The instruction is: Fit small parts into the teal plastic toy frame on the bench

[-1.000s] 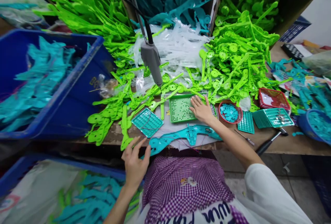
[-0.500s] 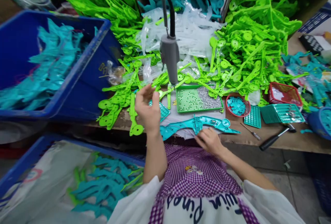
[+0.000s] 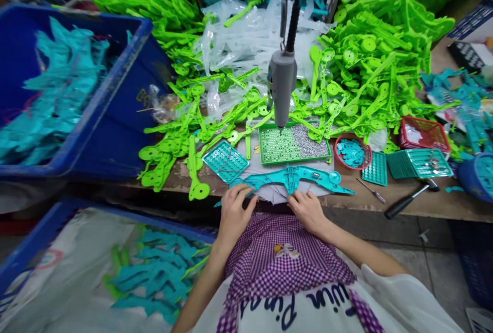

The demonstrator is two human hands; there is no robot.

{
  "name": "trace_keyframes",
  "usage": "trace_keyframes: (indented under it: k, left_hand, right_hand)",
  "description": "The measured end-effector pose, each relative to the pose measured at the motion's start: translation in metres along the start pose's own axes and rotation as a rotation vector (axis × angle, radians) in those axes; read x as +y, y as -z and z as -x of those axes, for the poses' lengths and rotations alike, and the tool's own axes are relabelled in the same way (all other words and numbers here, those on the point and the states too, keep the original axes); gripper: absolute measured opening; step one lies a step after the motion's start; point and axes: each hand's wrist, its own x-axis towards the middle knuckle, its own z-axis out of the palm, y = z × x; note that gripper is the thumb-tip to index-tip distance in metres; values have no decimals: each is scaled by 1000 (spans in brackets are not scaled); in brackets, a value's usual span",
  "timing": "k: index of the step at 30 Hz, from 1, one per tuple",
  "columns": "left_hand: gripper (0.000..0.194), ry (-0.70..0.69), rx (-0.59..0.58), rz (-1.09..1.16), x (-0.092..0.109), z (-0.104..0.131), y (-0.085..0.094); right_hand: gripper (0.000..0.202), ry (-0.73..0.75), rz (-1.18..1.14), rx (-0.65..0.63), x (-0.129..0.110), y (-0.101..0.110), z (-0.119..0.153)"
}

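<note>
- Teal plastic bow (image 3: 291, 179) lying flat across the near edge of the workbench (image 3: 423, 209), just in front of the checked apron (image 3: 285, 261), on a pale sheet.
- Left hand (image 3: 234, 215) at the near left end of the bow, fingers loosely curled and close together, fingertips touching the bow's left limb; whether anything is pinched, impossible to tell.
- Right hand (image 3: 308, 211) just right of it, at the near side of the bow's middle, fingers bent downward and together against the bow's edge; a thin thread seems to run there, too fine to be sure.
- Grey powered screwdriver (image 3: 282, 86) hanging on a dark cable, upright, tip just above the green tray (image 3: 295, 144) beyond the bow.
- Small teal square tray (image 3: 225, 161) left of the green tray, tilted as a diamond.
- Red bowl (image 3: 349, 152) with teal pieces right of the green tray; further right a teal grid tray (image 3: 419, 164) and a red basket (image 3: 423, 135).
- Black-handled tool (image 3: 408, 200) lying on the bench at near right.
- Heap of bright green parts (image 3: 370, 61) filling the far side, clear plastic bags (image 3: 246, 40) in the middle.
- Blue crate (image 3: 115, 112) with teal parts at left; another bin of teal parts (image 3: 154, 276) near left, below bench level.
</note>
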Motion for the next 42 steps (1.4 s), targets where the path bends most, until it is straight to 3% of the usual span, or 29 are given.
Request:
trace_keyframes:
  k: [3,8,11,16,19,22,24,26,28,30,32,34,42]
  left_hand:
    - [24,-8,24,-70,-13,14,-13]
    - [23,-27,49,-82,-14,10,-19]
    - [22,-31,45,-85,-16,6,-19]
    - [21,-9,36,-88,-20,-2,-19]
    - [20,16,39,-115,-15,-5,-16]
    - [20,58,74,-76,-3,-3,-14]
    - [23,106,48,54,10,-2,-15]
    - [28,177,-72,281,24,-8,-22]
    - [39,289,-214,580,38,-22,-31]
    - [54,422,-256,912,49,-45,-41]
    - [51,522,-208,1174,55,-70,-45]
    - [41,565,-145,1302,57,-94,-44]
    - [33,471,63,1423,65,-145,-35]
  right_hand:
    - [18,32,-78,-18,2,6,-2]
    - [12,-50,-358,-19,16,40,-16]
    - [9,-163,-470,-37,31,65,-35]
    - [9,-315,-682,77,59,100,-78]
    - [7,-298,-735,83,69,109,-102]
    - [7,-279,-834,102,71,105,-112]
    - [8,-234,-1011,77,70,95,-108]
    - [13,-210,-1201,50,68,86,-99]
    - [20,-212,-1304,52,68,79,-86]
    - [25,-205,-1317,48,69,77,-72]
    - [27,-212,-1286,52,71,78,-58]
    - [28,-271,-1238,107,74,80,-44]
    - [26,-543,-1110,429,99,74,-18]
